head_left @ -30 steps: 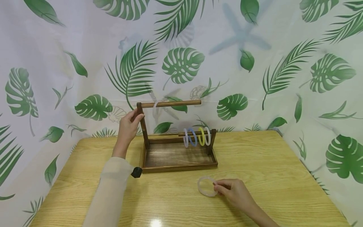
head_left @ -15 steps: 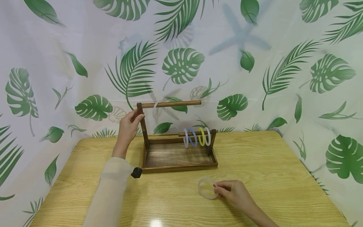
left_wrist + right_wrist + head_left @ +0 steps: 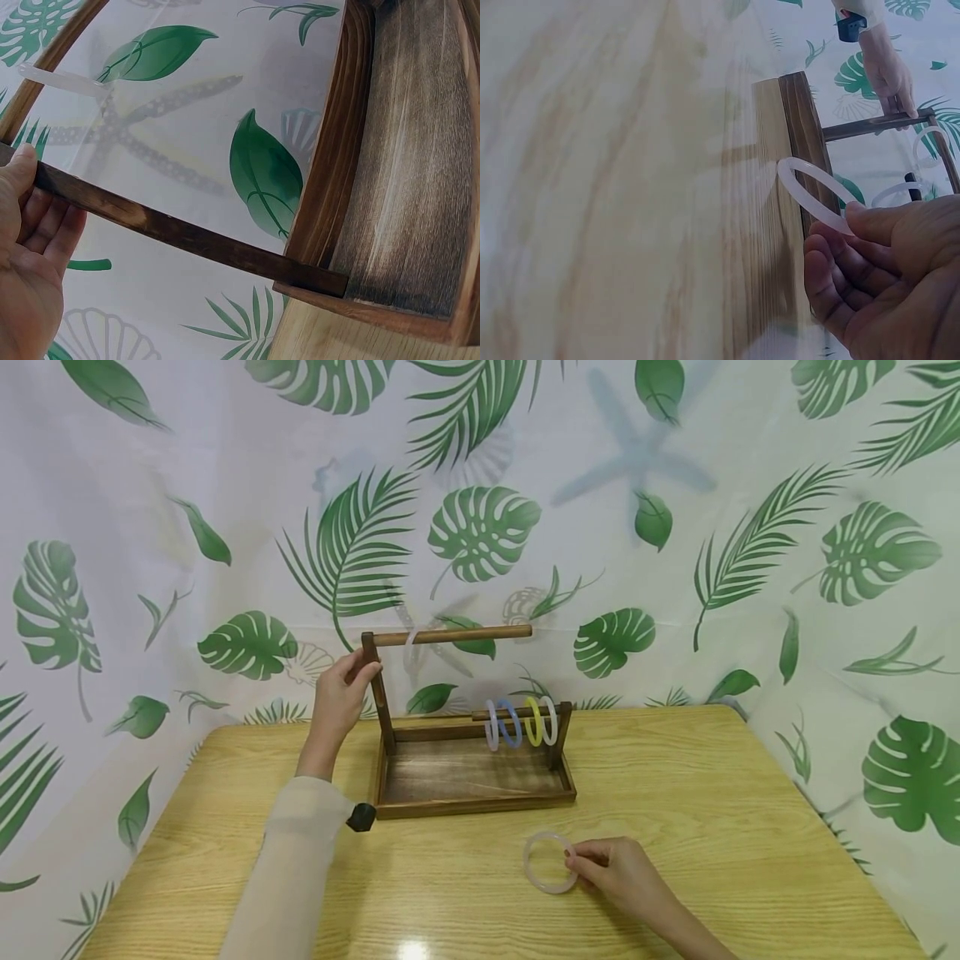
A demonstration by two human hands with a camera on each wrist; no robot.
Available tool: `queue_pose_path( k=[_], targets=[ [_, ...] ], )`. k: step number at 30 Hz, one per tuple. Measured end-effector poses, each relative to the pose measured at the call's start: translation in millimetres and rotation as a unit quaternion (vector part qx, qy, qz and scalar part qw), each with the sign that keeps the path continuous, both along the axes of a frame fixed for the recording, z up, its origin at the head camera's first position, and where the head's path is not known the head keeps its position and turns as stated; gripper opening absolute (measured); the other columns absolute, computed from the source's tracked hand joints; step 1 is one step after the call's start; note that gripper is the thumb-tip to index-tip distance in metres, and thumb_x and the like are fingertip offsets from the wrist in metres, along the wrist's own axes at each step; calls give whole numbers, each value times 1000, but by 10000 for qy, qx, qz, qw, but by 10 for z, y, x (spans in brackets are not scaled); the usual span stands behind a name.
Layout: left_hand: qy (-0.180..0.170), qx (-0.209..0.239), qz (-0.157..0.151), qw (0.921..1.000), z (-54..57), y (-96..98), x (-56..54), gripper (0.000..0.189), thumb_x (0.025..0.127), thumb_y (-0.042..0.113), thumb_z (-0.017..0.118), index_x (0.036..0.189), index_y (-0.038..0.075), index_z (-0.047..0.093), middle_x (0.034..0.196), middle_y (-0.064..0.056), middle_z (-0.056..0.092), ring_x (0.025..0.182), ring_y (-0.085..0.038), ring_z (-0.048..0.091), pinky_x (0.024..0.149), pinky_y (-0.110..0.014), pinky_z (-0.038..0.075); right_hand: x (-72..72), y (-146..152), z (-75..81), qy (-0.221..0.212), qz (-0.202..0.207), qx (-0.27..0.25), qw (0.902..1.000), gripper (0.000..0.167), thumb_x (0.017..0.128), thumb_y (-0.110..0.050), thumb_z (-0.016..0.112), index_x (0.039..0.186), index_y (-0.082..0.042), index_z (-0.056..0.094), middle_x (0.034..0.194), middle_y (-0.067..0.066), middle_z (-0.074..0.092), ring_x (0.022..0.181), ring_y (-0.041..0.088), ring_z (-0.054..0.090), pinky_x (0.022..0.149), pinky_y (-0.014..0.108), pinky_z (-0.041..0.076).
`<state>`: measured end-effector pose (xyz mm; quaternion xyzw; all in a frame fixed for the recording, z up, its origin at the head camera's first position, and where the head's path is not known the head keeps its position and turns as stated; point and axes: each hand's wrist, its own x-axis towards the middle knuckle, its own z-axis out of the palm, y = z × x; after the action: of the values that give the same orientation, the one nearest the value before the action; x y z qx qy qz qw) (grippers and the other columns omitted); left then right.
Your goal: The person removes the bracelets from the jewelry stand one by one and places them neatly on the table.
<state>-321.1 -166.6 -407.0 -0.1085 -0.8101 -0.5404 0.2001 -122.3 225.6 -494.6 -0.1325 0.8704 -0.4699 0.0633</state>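
My left hand (image 3: 341,693) grips the upper part of the tall left post of a dark wooden bangle rack (image 3: 476,806), thumb in front and fingers behind it. In my right hand (image 3: 618,872) a pale translucent bangle (image 3: 551,889) is pinched by its right edge between thumb and fingers. The right wrist view shows this bangle (image 3: 810,204) tilted in the fingertips. One whitish bangle (image 3: 410,647) hangs on the rack's upper rod (image 3: 472,633), near the post. On the short lower rod hang a lilac bangle (image 3: 491,727), a blue bangle (image 3: 512,731), a yellow bangle (image 3: 533,722) and a white bangle (image 3: 550,721).
The rack stands at the back of a wood-grain table (image 3: 712,827), close to a leaf-printed cloth (image 3: 675,585). A shallow tray forms its base. The upper rod's right end is free-standing, and the lower rod's left end is too. A black device sits at my left wrist.
My right hand and the pale bangle have shifted slightly down, and the bangle's ring faces the head camera a little more. My left hand and the rack stay where they were.
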Motion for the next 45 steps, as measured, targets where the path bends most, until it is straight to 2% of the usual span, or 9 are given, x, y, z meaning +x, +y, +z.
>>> queue_pose_path(
  k=[5,15,19,25,32,45],
  targets=[
    [-2,-8,10,10000,-9,-2,3,42,104,19,66,137,-7,63,122,-26,69,109,-37,66,96,-48,52,-8,8,-29,136,12,145,9998,23,100,-16,70,107,5,78,74,-2,70,62,4,59,60,22,53],
    [5,-45,13,10000,-6,2,-3,42,104,19,66,137,-7,62,122,-27,69,108,-37,66,95,-49,51,-18,-12,-60,449,-230,389,9980,21,98,-16,72,108,2,79,95,5,78,77,1,63,68,23,56],
    [-18,-22,-12,10000,-2,-1,6,43,104,19,66,138,-7,61,122,-27,68,109,-38,66,96,-49,51,-15,-25,-58,480,-305,359,9977,21,98,-14,73,108,3,78,95,6,77,77,2,63,67,23,55],
    [-8,47,-21,10000,5,2,15,42,104,19,66,137,-7,62,123,-26,69,109,-37,66,96,-49,51,-15,-32,-64,474,-374,307,9977,21,97,-14,74,109,4,77,90,1,76,71,2,59,62,23,53],
    [-17,41,4,10000,-7,3,7,43,104,20,66,138,-6,62,124,-26,68,110,-37,66,97,-48,51,-28,-47,-83,542,-432,353,9970,21,95,-11,75,107,6,76,90,3,77,73,6,66,64,22,55],
    [-12,99,-10,10000,-10,9,7,43,104,19,66,138,-6,61,127,-25,68,113,-36,66,97,-47,52,-59,-51,-143,538,-458,441,9965,17,94,-9,76,104,4,77,89,2,77,75,5,68,66,22,56]
  ],
)
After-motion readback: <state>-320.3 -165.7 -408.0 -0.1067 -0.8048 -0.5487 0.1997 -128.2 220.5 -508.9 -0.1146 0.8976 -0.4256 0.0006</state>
